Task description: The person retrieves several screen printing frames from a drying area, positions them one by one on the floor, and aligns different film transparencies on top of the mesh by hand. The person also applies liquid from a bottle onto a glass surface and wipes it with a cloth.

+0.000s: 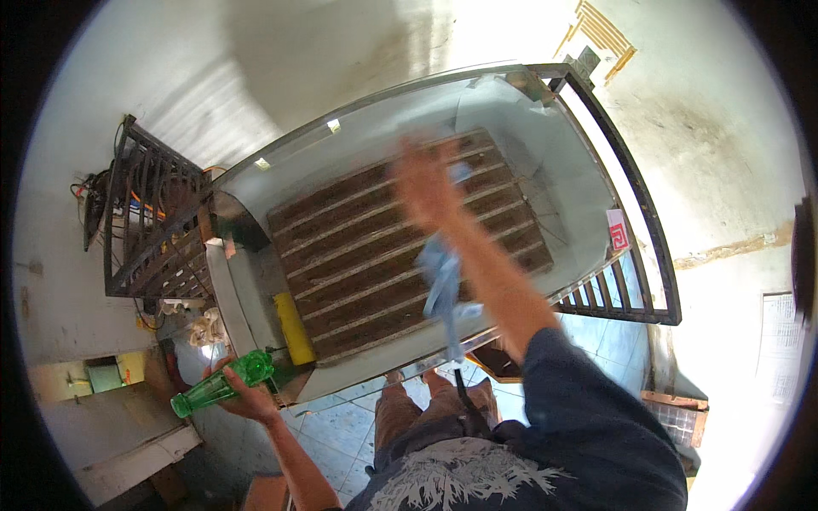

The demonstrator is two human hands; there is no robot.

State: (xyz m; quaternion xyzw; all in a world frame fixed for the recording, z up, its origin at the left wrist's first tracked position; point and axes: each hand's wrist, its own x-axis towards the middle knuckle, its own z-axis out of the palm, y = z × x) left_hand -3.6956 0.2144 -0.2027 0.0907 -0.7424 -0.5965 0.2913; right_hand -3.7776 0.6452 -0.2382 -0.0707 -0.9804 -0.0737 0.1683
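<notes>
My left hand [243, 396] is wrapped round a green ribbed plastic bottle [213, 392], which lies tilted at the near left corner of a large metal-framed case. Over the case's slatted brown rack [358, 264] reaches my right hand [426, 187], smeared by motion. Light blue cloth [441, 277] shows at its fingers and trails down below the wrist across the near rim. My right hand appears closed on this cloth, though the blur hides the single fingers. A yellow cylinder [294, 330] stands against the rack's left end, close to the bottle.
Pale walls [579, 166] line the inside of the case. Dark metal bars [648, 213] rise at its right end, and a barred frame with cables [162, 204] stands at the left. Blue floor tiles [332, 434] show below, and a counter [128, 417] sits at the lower left.
</notes>
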